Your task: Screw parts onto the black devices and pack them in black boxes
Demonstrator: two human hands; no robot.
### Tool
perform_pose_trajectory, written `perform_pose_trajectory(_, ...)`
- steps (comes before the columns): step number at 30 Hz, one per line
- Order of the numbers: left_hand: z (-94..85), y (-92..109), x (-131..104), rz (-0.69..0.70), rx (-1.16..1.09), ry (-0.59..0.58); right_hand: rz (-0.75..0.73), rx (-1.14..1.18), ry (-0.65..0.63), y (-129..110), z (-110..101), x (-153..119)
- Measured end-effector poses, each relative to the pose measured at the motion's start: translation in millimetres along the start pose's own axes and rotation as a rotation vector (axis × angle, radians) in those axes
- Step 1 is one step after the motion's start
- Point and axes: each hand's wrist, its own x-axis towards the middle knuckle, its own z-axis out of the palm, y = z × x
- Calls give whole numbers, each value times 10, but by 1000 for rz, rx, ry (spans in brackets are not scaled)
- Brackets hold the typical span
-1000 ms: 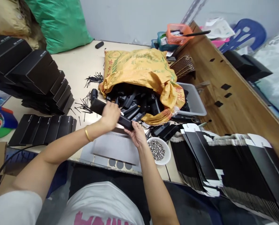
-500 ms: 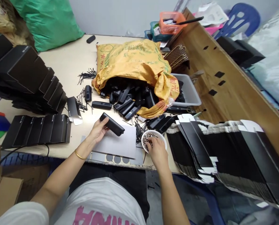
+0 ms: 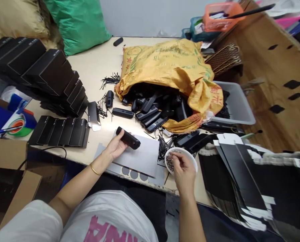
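clasped by left fingers (image 3: 118, 138): black case (image 3: 129, 138), probably light, stiff, best gripped mid-body; bent into right-hand bowl (image 3: 193, 160): right fingers (image 3: 179, 158), opening and catch unclear.

I record the elongated device (image 3: 128, 138) as black, the bowl (image 3: 184, 150) as white and its small pieces (image 3: 169, 161) as silvery. I note a yellow sack (image 3: 162, 64) printed in red and green.

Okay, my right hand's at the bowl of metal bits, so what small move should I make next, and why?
Probably pinch one small metal piece and lift it clear with your right hand: it is at the white bowl, with no piece clearly visible in its grip, while your left hand holds the black handheld device above the grey sheet.
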Motion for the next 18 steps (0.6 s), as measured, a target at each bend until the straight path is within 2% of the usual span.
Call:
perform_pose_trajectory(2, -1, -12, -19, 4, -25, -11, 72, 256, -97, -193, 181, -65)
perform_pose_trajectory(4, -4, -20, -38, 0, -46, -14, 112, 417, -175, -365, 383, -130)
perform_pose_trajectory(8, -11, -13, -76, -5, -54, 8, 177, 605, -194, -545, 686, -229)
perform_pose_trajectory(11, -20, 6, -97, 10, -57, 10, 182, 635, -161, -565, 774, -273)
perform_pose_trajectory(15, -31, 23, -121, 17, -70, -12, 145, 566, -129, -558, 809, -318)
perform_pose_trajectory(18, -28, 20, -144, 18, -55, -20, 16, 450, -83, -557, 842, -339)
